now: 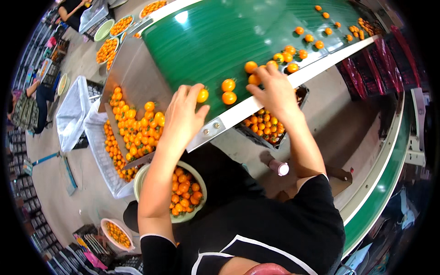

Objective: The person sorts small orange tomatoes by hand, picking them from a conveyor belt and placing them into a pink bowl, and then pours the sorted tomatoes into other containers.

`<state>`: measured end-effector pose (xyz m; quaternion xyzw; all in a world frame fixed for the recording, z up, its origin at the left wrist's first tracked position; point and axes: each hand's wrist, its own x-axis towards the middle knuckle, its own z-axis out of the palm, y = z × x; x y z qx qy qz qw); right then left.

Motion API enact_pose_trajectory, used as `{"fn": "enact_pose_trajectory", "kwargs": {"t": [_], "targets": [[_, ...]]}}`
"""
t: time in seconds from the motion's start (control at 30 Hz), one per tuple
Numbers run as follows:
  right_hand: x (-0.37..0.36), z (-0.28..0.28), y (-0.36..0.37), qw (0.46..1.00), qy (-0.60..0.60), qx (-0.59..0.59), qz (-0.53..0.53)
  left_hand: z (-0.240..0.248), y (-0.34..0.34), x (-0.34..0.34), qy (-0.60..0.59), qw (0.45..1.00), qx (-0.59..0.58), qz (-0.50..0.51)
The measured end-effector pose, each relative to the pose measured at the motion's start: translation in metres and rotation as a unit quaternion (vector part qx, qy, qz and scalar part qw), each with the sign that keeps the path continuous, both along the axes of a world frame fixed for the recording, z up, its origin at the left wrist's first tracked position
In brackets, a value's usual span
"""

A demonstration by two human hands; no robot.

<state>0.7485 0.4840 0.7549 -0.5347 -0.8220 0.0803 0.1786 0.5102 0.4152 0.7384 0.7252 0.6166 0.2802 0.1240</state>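
Note:
Orange cherry tomatoes [228, 85] lie scattered on a green conveyor belt [197, 46]. My left hand [181, 117] is over the belt's near left end, thumb and fingers apart. A single cherry tomato [202, 96] sits at its index fingertip, with a gap to the thumb. Above the belt's near rail, my right hand [274, 89] curls its thumb and fingers around another cherry tomato [254, 79], partly covered by them. More tomatoes [288, 56] rest just beyond its fingers. Beside my left wrist, a metal chute [133, 68] holds a heap of tomatoes [142, 130].
Below the chute stands a white-lined crate [98, 142] of tomatoes. A pale green bucket [205, 201] of tomatoes is beside my left forearm. A black crate [277, 145] sits under the rail, near a pink cup [278, 167]. A curved conveyor [380, 197] runs at right; other people [34, 105] are at far left.

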Motion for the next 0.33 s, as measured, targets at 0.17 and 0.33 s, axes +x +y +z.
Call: {"fn": "enact_pose_trajectory", "kwargs": {"t": [0.17, 0.33], "targets": [[-0.025, -0.006, 0.007, 0.999, -0.008, -0.031, 0.037, -0.008, 0.024, 0.0, -0.081, 0.996, -0.041, 0.028], [-0.019, -0.002, -0.005, 0.953, 0.286, -0.068, 0.079, 0.0, -0.001, -0.018, -0.304, 0.928, -0.213, 0.034]]}}
